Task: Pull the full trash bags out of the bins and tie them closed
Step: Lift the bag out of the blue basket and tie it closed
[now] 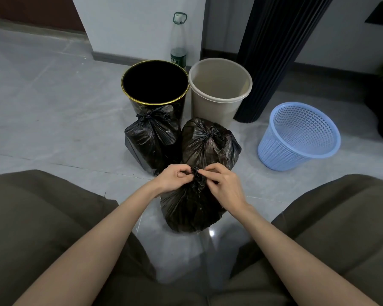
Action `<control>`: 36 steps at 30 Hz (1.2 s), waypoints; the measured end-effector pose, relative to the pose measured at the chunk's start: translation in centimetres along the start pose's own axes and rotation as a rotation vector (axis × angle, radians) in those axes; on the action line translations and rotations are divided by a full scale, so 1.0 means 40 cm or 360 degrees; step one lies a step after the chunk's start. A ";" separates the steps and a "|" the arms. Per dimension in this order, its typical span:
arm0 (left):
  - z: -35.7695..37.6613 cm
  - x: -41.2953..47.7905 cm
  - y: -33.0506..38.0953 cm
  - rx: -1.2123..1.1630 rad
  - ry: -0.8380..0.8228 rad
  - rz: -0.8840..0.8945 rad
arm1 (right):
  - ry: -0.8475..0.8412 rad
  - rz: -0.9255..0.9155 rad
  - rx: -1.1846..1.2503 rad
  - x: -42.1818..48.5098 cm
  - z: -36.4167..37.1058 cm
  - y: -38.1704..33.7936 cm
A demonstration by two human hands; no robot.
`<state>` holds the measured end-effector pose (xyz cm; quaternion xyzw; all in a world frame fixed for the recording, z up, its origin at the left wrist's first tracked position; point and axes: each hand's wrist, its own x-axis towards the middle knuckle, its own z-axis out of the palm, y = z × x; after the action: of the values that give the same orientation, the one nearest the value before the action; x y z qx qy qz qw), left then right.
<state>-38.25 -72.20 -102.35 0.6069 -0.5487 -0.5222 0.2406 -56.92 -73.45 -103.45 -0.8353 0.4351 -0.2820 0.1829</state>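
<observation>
My left hand [175,180] & right hand [224,187] pinch neck of black crinkly plastic trash bag [190,214], my side of beige round plastic bin [210,107]; I shd pull ends evenly, cinch low.

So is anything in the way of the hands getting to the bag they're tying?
No, nothing visible. The left hand and the right hand both pinch the gathered neck of the nearest bag. The left tied bag and the right tied bag sit behind it, out of the way.
</observation>
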 end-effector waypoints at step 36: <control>0.014 0.022 0.016 -0.0857 0.0429 -0.0367 | -0.0045 0.1592 0.1832 0.043 -0.017 -0.028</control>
<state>-39.15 -73.04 -102.33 0.6434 -0.2817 -0.5872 0.4024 -55.83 -74.30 -101.76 -0.3150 0.5436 -0.3373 0.7011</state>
